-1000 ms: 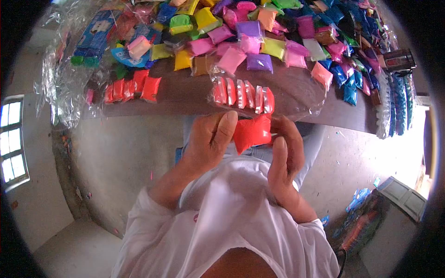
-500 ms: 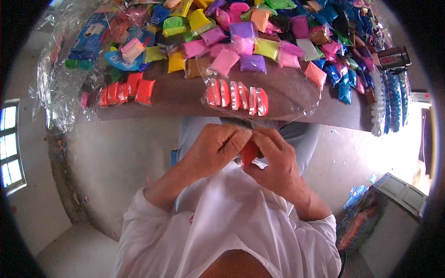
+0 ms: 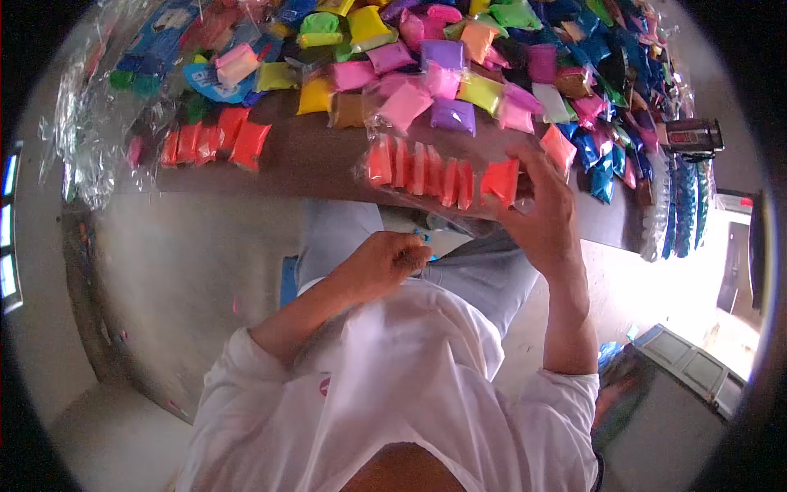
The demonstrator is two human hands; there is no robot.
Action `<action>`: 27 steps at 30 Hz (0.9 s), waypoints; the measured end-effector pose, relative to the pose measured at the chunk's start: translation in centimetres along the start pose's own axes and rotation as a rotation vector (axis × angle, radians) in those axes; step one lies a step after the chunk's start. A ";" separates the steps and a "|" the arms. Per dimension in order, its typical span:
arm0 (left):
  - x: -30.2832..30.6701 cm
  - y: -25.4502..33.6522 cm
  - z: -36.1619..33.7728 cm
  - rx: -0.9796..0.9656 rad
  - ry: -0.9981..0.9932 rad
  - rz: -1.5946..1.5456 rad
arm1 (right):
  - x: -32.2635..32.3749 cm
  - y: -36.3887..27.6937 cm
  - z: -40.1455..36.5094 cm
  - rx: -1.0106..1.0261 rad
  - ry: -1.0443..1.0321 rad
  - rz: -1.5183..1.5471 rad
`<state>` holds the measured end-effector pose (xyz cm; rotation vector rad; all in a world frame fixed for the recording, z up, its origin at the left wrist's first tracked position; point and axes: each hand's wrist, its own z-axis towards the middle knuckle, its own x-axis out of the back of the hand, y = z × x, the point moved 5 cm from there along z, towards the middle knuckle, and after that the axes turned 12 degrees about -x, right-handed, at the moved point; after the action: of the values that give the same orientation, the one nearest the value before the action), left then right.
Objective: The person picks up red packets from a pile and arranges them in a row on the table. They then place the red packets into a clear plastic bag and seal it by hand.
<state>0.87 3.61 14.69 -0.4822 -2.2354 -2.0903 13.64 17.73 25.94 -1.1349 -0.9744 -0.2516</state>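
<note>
My right hand (image 3: pixel 548 215) is at the table's front edge, with thumb and fingers closed on a small red packet (image 3: pixel 498 182). That packet is at the right end of a row of red packets (image 3: pixel 420 170), which stand on edge on clear plastic film (image 3: pixel 385 197). Closer to my body, over my lap, my left hand (image 3: pixel 392 261) is curled closed. Whether anything is inside it is hidden; small blue specks show beside its fingers.
A heap of colourful packets (image 3: pixel 410 98) covers the back of the brown table (image 3: pixel 320 176). More red packets (image 3: pixel 215 141) lie to the left, near crumpled clear wrapping (image 3: pixel 86 148). A dark device (image 3: pixel 693 136) and clear-and-blue plastic strips (image 3: pixel 687 205) are at the right edge.
My hands have parted from over my lap. The right one has carried a red packet up to the row on the table; the left has stayed low, curled.
</note>
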 end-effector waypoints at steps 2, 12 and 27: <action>-0.2 -1.6 -0.3 0.015 0.032 0.001 | -0.9 0.5 0.1 -0.043 -0.080 -0.022; 0.2 -3.5 -0.5 0.029 0.064 0.098 | -1.2 1.1 0.1 -0.120 -0.428 -0.095; 0.3 -4.8 -0.5 -0.062 0.195 -0.008 | 1.9 -4.4 0.6 -0.123 -0.221 -0.029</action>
<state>-0.68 2.95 10.20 -0.2593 -2.0738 -2.1143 11.73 16.81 30.25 -1.2807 -1.1844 -0.2149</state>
